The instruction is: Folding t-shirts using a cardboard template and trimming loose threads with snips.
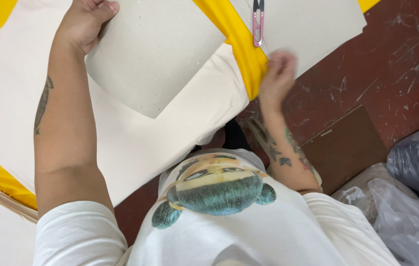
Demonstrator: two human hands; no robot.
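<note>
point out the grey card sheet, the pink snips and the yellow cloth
grey card sheet (153,54), head view, middle of its face
pink snips (257,27), head view, on the pink handle
yellow cloth (241,47), head view, strip between the pale sheets

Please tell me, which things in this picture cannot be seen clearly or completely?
- Head view, right hand: motion-blurred, so its grip on the yellow fabric is unclear.
- Pink thread snips: blades cut off by the top edge.
- Left hand: fingertips cut off by the top edge and partly behind the grey cardboard sheet.
</note>
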